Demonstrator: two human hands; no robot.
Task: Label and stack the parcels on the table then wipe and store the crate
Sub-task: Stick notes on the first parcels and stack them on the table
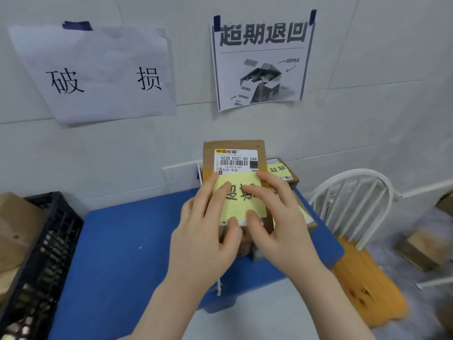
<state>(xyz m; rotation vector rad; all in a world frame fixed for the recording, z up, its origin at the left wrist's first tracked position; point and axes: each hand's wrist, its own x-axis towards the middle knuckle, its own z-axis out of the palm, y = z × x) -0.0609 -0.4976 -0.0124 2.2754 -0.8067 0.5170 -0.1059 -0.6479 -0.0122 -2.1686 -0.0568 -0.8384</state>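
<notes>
A brown cardboard parcel (pixel 259 153) with a white shipping label (pixel 236 160) lies on top of a stack at the blue table's (pixel 127 241) right side. A yellow sticky note (pixel 241 204) with black handwriting covers its lower half. My left hand (pixel 208 231) presses the note's left side with straight fingers, thumb at the note's bottom edge. My right hand (pixel 274 217) presses the note's right side with flat fingers. Behind the stack sits another parcel (pixel 291 179) bearing a yellow note (pixel 278 171). A black plastic crate (pixel 46 253) stands at the left.
Two paper signs hang on the tiled wall, a handwritten one (pixel 98 74) at left and a printed one (pixel 261 62) above the stack. A white chair (pixel 353 204) with an orange seat stands right of the table. Cardboard boxes (pixel 421 249) lie on the floor at right.
</notes>
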